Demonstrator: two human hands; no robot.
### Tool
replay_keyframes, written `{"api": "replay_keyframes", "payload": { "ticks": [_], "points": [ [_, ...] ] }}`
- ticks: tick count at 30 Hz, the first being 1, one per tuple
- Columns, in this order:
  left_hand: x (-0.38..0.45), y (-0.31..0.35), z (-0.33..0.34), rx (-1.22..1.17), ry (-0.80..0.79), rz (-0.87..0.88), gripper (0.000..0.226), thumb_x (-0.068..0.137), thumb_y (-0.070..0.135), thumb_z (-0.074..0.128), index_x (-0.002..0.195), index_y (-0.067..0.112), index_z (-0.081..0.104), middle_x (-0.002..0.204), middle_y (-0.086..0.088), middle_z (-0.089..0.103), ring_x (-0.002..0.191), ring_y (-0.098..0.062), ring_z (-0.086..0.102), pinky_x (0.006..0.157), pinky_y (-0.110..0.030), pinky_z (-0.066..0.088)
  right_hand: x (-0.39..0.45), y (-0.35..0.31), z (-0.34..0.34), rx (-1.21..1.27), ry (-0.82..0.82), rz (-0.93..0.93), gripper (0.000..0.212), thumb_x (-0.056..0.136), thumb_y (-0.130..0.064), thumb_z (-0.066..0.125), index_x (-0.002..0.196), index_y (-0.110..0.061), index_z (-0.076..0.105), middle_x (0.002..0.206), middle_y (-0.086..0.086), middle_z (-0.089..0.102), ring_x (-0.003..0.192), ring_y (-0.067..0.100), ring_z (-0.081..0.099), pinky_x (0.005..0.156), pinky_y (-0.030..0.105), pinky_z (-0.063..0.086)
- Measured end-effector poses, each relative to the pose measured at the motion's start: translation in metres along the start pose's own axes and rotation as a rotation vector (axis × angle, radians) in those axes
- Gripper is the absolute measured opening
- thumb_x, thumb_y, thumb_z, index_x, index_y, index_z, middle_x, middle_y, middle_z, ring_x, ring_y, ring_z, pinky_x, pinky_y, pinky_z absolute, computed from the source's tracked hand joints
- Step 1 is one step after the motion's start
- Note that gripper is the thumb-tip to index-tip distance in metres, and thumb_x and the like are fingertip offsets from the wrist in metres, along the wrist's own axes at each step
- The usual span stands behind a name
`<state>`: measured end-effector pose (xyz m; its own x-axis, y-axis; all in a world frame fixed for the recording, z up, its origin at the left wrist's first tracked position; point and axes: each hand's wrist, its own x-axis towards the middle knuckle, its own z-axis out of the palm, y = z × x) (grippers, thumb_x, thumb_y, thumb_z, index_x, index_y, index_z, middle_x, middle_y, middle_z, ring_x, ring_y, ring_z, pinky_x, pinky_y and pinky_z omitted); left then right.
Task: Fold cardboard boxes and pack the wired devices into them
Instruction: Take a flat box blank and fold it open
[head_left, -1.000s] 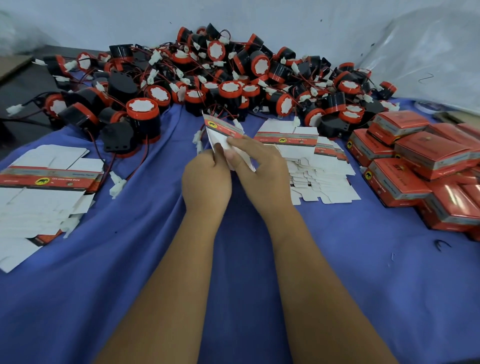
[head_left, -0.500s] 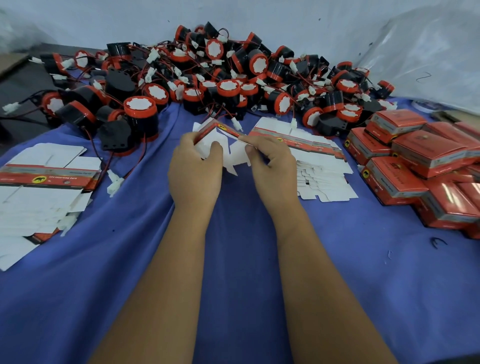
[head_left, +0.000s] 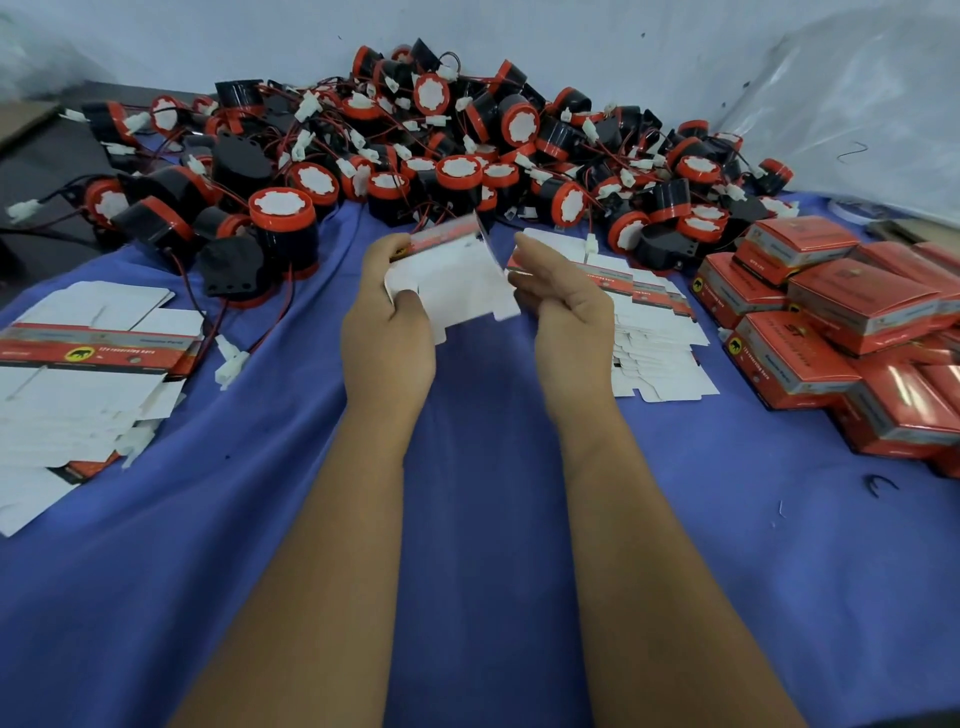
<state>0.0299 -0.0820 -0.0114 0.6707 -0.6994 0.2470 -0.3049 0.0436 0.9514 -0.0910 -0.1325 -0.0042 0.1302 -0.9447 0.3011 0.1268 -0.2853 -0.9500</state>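
A flat cardboard box blank (head_left: 457, 278), white inside with a red printed strip along its top, is held above the blue cloth at centre. My left hand (head_left: 387, 322) grips its left edge, thumb on the white face. My right hand (head_left: 563, 306) is at the blank's right edge with the fingers curled; whether it still touches the card is unclear. Behind lies a big heap of black-and-red wired devices (head_left: 431, 150) with white connectors. The blank is slightly blurred by motion.
A stack of flat blanks (head_left: 88, 364) lies at the left, another stack (head_left: 654, 332) just right of my right hand. Folded red boxes (head_left: 831, 332) are piled at the right. The blue cloth (head_left: 483, 519) covers the table; plastic sheeting (head_left: 857, 104) hangs at back right.
The blank has been turned and spread out, its white face now towards me. My hands have moved apart, the right hand shifting to the blank's right edge.
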Motion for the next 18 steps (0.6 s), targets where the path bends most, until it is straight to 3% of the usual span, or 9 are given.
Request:
{"api": "replay_keyframes", "payload": {
  "ticks": [3,5,7,10,13,14,15,17,18],
  "points": [
    [0.001,0.003,-0.002,-0.095,-0.015,-0.031,0.045,0.081,0.014,0.040,0.100,0.050,0.059,0.093,0.024,0.065,0.084,-0.009,0.063,0.055,-0.032,0.051,0.001,0.006,-0.004,-0.218,-0.144,-0.070,0.071,0.084,0.023,0.034,0.137,-0.021,0.053,0.136,-0.002,0.056,0.128,0.008,0.050,0.108,0.023,0.041],
    [0.002,0.004,-0.004,-0.124,-0.043,-0.057,0.041,0.075,0.014,0.043,0.090,0.044,0.065,0.088,0.025,0.068,0.080,-0.003,0.064,0.054,-0.027,0.049,0.000,0.005,-0.002,-0.313,-0.246,-0.119,0.069,0.089,0.013,0.049,0.145,-0.028,0.043,0.154,0.000,0.039,0.146,0.011,0.027,0.115,0.023,0.030],
    [0.004,0.003,-0.006,-0.143,-0.046,-0.078,0.040,0.074,0.010,0.044,0.089,0.037,0.069,0.090,0.020,0.070,0.083,-0.003,0.065,0.059,-0.031,0.053,-0.001,0.005,0.002,-0.422,-0.282,-0.174,0.075,0.087,0.001,0.059,0.149,-0.033,0.034,0.161,0.000,0.024,0.150,0.010,0.013,0.115,0.023,0.024],
    [0.009,0.003,-0.012,-0.164,-0.022,-0.084,0.040,0.076,0.003,0.045,0.090,0.029,0.072,0.093,0.009,0.071,0.087,-0.013,0.065,0.066,-0.035,0.055,-0.006,0.003,0.002,-0.511,-0.313,-0.220,0.075,0.078,-0.010,0.063,0.147,-0.029,0.040,0.162,-0.001,0.021,0.150,0.014,0.012,0.119,0.045,0.023],
    [0.013,0.009,-0.012,-0.264,0.011,-0.143,0.034,0.087,0.003,0.045,0.092,0.024,0.072,0.087,0.005,0.067,0.073,-0.010,0.059,0.055,-0.018,0.047,-0.009,0.002,0.002,-0.412,-0.347,-0.197,0.060,0.081,-0.013,0.071,0.136,-0.026,0.050,0.157,-0.006,0.031,0.148,0.011,0.022,0.118,0.042,0.027],
    [0.013,0.013,-0.011,-0.343,0.007,-0.193,0.031,0.093,0.008,0.044,0.098,0.021,0.072,0.090,0.003,0.066,0.072,-0.010,0.057,0.058,-0.018,0.049,-0.009,0.001,0.003,-0.372,-0.349,-0.185,0.056,0.083,-0.016,0.073,0.131,-0.031,0.049,0.152,-0.012,0.035,0.146,0.010,0.025,0.118,0.039,0.028],
    [0.013,0.014,-0.010,-0.415,-0.001,-0.226,0.029,0.097,0.013,0.043,0.108,0.017,0.070,0.099,-0.002,0.065,0.076,-0.012,0.058,0.071,-0.023,0.054,-0.010,0.000,0.003,-0.327,-0.342,-0.164,0.054,0.084,-0.021,0.074,0.127,-0.039,0.047,0.147,-0.018,0.038,0.144,0.008,0.029,0.117,0.035,0.029],
    [0.010,0.012,-0.008,-0.481,-0.062,-0.170,0.035,0.100,0.031,0.043,0.124,0.016,0.064,0.127,-0.008,0.060,0.106,-0.019,0.060,0.101,-0.039,0.048,-0.010,-0.003,0.004,-0.230,-0.313,-0.101,0.052,0.084,-0.032,0.074,0.123,-0.048,0.044,0.137,-0.025,0.048,0.132,-0.002,0.041,0.107,0.024,0.039],
    [0.007,0.012,-0.008,-0.487,-0.115,-0.082,0.040,0.097,0.039,0.043,0.127,0.020,0.061,0.136,-0.007,0.056,0.120,-0.020,0.056,0.108,-0.042,0.043,-0.009,-0.003,0.005,-0.180,-0.298,-0.085,0.049,0.084,-0.035,0.074,0.122,-0.047,0.047,0.129,-0.028,0.054,0.123,-0.008,0.047,0.098,0.016,0.043]
  ]
}}
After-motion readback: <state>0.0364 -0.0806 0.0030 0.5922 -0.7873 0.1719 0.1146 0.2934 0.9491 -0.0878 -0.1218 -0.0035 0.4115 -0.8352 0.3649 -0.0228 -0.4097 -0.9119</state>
